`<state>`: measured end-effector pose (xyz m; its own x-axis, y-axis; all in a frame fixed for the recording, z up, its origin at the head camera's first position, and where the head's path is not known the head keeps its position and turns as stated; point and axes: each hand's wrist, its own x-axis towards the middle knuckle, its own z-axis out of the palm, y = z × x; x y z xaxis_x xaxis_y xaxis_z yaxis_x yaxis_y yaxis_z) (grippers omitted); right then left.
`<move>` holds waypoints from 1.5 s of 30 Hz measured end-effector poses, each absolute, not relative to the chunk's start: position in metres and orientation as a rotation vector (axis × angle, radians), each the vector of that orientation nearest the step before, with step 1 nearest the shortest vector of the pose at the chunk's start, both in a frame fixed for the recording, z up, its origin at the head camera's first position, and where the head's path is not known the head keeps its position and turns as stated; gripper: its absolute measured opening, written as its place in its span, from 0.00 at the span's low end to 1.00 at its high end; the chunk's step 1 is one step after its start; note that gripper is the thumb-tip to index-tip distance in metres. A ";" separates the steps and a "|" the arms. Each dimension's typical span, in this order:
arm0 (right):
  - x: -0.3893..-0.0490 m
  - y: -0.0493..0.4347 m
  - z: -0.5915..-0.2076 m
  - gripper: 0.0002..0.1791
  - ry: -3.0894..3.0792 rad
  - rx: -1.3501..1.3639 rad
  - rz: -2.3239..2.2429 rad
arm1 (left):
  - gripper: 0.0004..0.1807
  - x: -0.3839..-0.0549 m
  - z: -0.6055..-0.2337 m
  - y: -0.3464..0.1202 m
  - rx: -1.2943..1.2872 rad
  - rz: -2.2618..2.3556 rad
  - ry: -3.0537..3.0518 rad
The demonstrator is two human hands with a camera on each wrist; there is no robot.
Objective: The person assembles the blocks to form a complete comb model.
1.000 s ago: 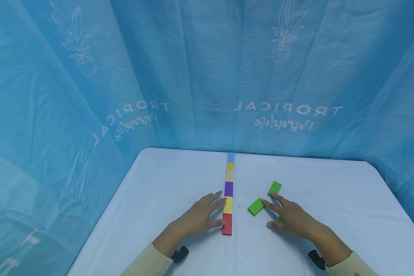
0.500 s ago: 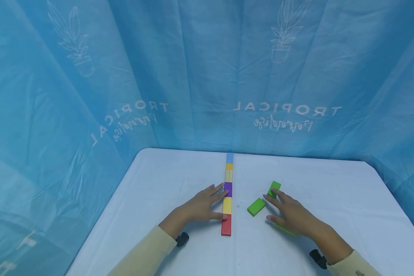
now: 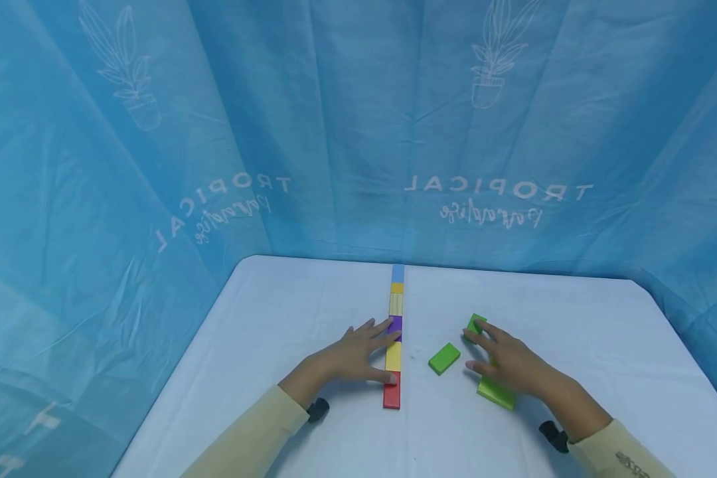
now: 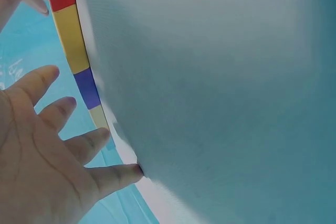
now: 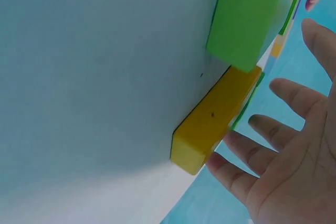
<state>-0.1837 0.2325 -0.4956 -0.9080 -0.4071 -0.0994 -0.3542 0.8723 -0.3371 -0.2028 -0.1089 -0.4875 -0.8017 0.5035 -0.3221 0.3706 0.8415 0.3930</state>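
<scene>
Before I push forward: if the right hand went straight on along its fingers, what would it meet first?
The right hand would likely meet the far green rectangular block first; depth is unclear, they may already touch.

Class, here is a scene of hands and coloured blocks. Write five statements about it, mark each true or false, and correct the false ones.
1. The red block is at the end of the row nearest the person. True.
2. The purple block sits directly next to the red block. False: the yellow block is between them.
3. The left hand is clenched in a fist. False: it is spread open.
4. One green block lies between the row and the right hand. True.
5. The row's far end is green. False: it is the blue block.
</scene>
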 end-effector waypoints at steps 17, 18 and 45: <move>-0.195 0.236 -0.492 0.25 2.922 -0.677 -0.419 | 0.51 -0.206 -0.491 -0.108 0.635 0.387 2.602; -0.196 0.236 -0.492 0.25 2.929 -0.686 -0.405 | 0.51 -0.206 -0.491 -0.108 0.637 0.385 2.603; -0.239 0.210 -0.491 0.27 2.817 -0.564 -0.386 | 0.51 -0.204 -0.492 -0.107 0.663 0.377 2.602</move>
<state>-0.2388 0.2098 -0.4910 -0.8960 -0.4045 -0.1830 -0.3404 0.8905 -0.3018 -0.2035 -0.1075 -0.4917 -0.7946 0.5061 -0.3354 0.3900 0.8488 0.3569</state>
